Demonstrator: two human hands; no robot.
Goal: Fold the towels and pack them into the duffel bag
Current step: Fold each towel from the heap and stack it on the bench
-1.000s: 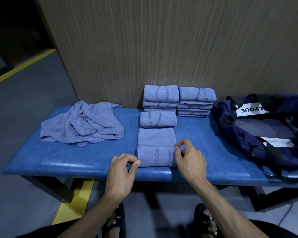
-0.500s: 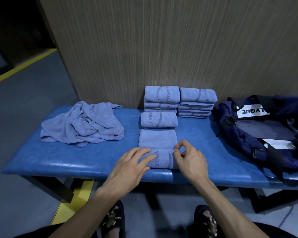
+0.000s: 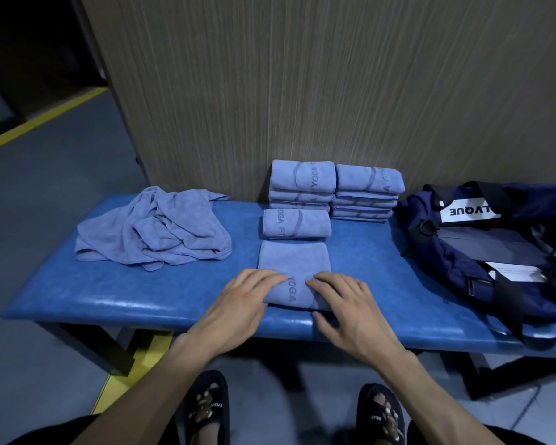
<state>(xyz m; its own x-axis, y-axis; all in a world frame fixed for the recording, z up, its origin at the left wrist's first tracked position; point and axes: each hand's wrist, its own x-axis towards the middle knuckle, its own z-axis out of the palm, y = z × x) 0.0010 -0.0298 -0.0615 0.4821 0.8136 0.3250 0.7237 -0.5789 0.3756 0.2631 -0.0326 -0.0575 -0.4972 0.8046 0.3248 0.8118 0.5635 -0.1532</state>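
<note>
A half-folded blue towel [image 3: 294, 263] lies at the bench's front edge, its near end doubled over with YOGA lettering showing. My left hand [image 3: 238, 305] and my right hand [image 3: 341, 303] both press flat on that fold with straight fingers. Behind it lies one folded towel [image 3: 297, 223]. Two stacks of folded towels [image 3: 302, 184] [image 3: 368, 191] stand against the wall. A crumpled pile of unfolded towels [image 3: 154, 229] sits at the left. The navy duffel bag [image 3: 482, 252] lies open on the right end.
The blue padded bench [image 3: 109, 293] stands against a wood-grain wall [image 3: 302, 75]. A yellow floor line [image 3: 39, 118] runs at the left. My feet in dark slippers [image 3: 206, 409] are below the bench's front edge.
My left hand moved from beside the towel onto its folded end and flattened. My right hand let go of its pinch at the right corner and laid its fingers flat on the fold.
</note>
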